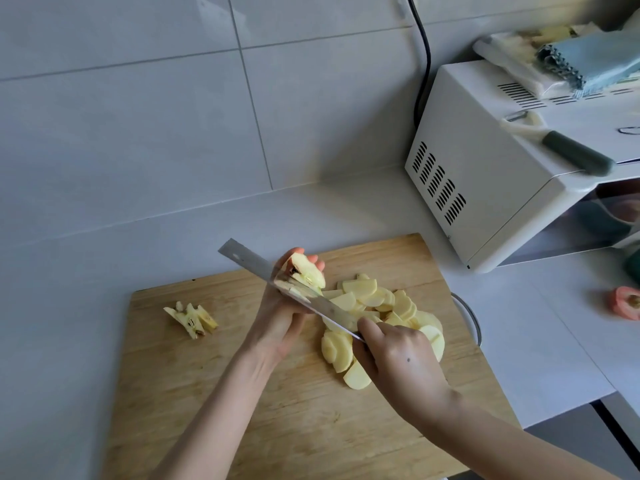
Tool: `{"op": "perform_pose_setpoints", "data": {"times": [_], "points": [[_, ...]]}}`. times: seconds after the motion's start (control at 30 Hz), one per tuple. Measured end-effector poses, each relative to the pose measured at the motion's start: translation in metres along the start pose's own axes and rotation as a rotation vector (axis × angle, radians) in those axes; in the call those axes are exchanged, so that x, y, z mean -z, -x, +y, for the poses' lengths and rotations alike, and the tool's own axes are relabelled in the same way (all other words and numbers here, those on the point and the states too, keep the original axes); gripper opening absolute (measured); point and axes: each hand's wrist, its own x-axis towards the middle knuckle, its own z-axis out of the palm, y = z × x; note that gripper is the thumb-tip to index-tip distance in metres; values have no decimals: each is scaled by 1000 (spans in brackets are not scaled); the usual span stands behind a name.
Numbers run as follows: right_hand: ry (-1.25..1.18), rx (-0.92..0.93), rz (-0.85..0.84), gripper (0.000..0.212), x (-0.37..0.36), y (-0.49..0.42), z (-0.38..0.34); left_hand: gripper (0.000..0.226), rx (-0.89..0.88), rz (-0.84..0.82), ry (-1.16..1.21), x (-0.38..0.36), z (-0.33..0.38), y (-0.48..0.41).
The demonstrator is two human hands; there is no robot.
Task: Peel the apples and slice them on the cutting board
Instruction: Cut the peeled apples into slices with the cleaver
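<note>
Peeling appears done. Slices [377,303] are heaped at the right of the cutting board [242,393], with one core [190,318] at its left. The left hand [280,320] has its grip closed round an uncored piece [306,271] above the board. The right hand [398,362] grips the knife [256,268]. Its slicing remains.

The pale desk [69,306] carries a wooden cutting board [207,393], lying flat in the near middle. A white microwave [485,188] stands on the desk at the far right, just beyond the board's far right corner. A pinkish apple scrap [627,303] lies at the right edge, apart from the board.
</note>
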Motion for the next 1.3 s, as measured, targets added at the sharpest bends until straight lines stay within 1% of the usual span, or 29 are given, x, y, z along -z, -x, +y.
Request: {"op": "perform_pose_setpoints", "data": {"times": [0.03,0.07,0.23,0.27,0.3,0.4,0.47,0.53,0.57,0.6,0.67,0.7,0.77,0.8,0.83,0.87,0.9,0.93,1.0,1.07,1.2,1.23,1.3], "points": [[-11,-4,-3,18,-1,0,0,61,-31,-8,-52,2,-1,-1],[-14,-4,-4,18,-1,-1,1,70,-37,-21,-71,4,-1,0],[-25,22,-15,19,1,1,1,76,112,-201,16,15,11,-3],[-28,10,-16,19,2,0,0,74,125,-201,7,13,12,-3],[-31,-5,-13,19,2,-1,-1,68,112,-167,-23,10,12,-3],[-35,-42,-6,21,2,-6,-3,50,-56,-3,-140,-1,6,-4],[-33,-44,-7,29,3,-8,-4,43,-98,41,-144,-4,3,-4],[-37,-31,-27,42,6,-8,-5,51,-44,30,-97,-4,4,-4],[-32,-24,-42,45,7,-8,-6,48,1,2,-51,-3,6,-4],[-23,-18,-55,47,8,-8,-6,40,39,-22,11,-2,7,-4],[-23,-27,-76,45,9,-8,-7,30,105,-44,96,-1,7,-5],[-27,-34,-78,42,10,-8,-7,36,113,-52,104,-1,7,-6],[-38,-53,-72,36,9,-8,-7,68,103,-31,95,1,5,-7],[-42,-61,-69,33,9,-8,-8,72,109,-20,99,-1,5,-6],[-32,-61,-61,29,9,-7,-8,56,124,-18,103,-3,5,-6],[-11,-60,-46,25,9,-7,-9,26,134,-12,122,-5,5,-5],[7,-62,-33,23,8,-7,-9,9,139,28,164,-9,7,-3],[17,-67,-26,25,7,-7,-9,18,141,66,191,-10,6,-4],[18,-63,-39,38,7,-7,-10,14,157,99,230,-10,5,-5],[10,-53,-59,47,9,-8,-11,13,183,110,272,-10,8,-5],[16,-40,-72,49,12,-11,-10,9,242,73,349,-11,12,-7],[10,-51,-77,46,13,-12,-10,22,226,58,348,-12,13,-7],[7,-82,-84,38,14,-14,-11,70,194,39,330,-8,12,-10]]}}
